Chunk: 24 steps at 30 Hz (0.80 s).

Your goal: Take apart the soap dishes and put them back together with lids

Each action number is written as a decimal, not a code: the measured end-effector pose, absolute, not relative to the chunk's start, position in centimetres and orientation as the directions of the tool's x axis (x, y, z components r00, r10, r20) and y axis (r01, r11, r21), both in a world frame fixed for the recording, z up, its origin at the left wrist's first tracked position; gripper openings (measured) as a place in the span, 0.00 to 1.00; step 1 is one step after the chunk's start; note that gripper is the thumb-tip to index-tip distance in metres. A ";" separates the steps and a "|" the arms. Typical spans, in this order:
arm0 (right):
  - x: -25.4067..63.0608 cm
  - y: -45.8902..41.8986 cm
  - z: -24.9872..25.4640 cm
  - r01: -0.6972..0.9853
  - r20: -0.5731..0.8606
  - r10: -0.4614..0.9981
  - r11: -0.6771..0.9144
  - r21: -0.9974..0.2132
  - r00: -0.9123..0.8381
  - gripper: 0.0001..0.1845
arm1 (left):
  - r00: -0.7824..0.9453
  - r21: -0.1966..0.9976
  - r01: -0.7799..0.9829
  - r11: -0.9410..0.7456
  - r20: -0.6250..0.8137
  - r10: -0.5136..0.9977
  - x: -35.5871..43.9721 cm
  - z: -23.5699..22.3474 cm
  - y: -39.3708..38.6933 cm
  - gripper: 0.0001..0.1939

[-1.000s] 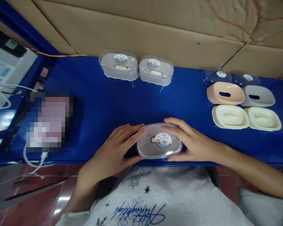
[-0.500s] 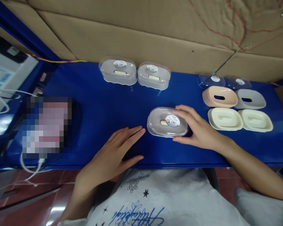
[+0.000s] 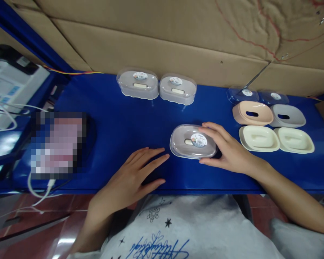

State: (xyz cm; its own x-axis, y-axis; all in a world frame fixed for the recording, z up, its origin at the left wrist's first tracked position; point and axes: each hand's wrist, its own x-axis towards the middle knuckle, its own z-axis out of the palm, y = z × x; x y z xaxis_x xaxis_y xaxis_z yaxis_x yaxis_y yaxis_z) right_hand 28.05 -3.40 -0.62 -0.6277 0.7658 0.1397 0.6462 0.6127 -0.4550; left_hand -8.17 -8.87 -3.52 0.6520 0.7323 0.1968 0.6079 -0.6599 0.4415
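A grey soap box (image 3: 180, 144) with a clear lid and a round label sits on the blue table in front of me. My right hand (image 3: 226, 149) holds its right end, fingers on the far side and thumb on the near side. Just left of the box, my left hand (image 3: 140, 172) lies low over the table with its fingers stretched out, holding nothing. To the right are a peach soap box base (image 3: 240, 113), a grey base (image 3: 298, 115) and two cream inner trays (image 3: 259, 144). Two clear lids (image 3: 270, 99) with labels lie behind them.
Two lidded grey soap boxes (image 3: 137, 91) stand side by side at the back. A pixelated device (image 3: 64, 144) with a white cable (image 3: 50, 185) is at the left, near white equipment (image 3: 29, 84). Brown paper (image 3: 151, 39) covers the back wall.
The camera view has shifted slightly, so everything appears a little lower and to the right. Both hands keep their poses, and the right hand still holds the soap box.
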 end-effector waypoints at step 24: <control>28.4 -3.1 -0.1 0.689 0.129 0.773 0.617 -0.380 -0.621 0.48 | 0.653 0.459 0.604 -0.652 0.184 0.734 -8.3 -3.6 -9.0 0.29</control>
